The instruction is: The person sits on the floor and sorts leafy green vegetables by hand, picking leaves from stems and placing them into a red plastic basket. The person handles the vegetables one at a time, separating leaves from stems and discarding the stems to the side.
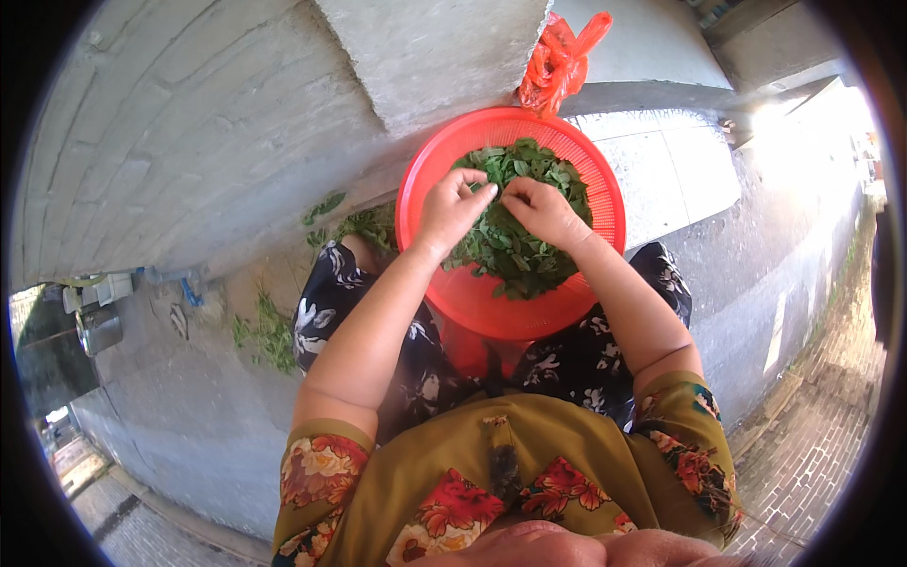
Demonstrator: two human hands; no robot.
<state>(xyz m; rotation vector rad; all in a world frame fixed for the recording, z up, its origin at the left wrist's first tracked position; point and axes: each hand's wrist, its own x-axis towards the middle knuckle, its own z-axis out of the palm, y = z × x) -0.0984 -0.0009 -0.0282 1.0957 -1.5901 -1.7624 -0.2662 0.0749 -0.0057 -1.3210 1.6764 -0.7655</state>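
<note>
A red plastic colander basket (473, 319) stands between my knees, holding a heap of picked green leaves (531, 259). Over the heap, my left hand (455, 211) is bent, its thumb and forefinger close to each other. My right hand (544, 210) faces it, fingers curled and fingertips near the left thumb. Both hands are just above the leaves; whether a small stem or leaf is pinched in either is too fine to make out.
A knotted red plastic bag (560, 64) rests beyond the basket by the concrete wall (212, 135). Leafy stems (269, 333) lie on the floor at left, with more greens (368, 227) beside my knee. A pale tiled slab (659, 170) is at right.
</note>
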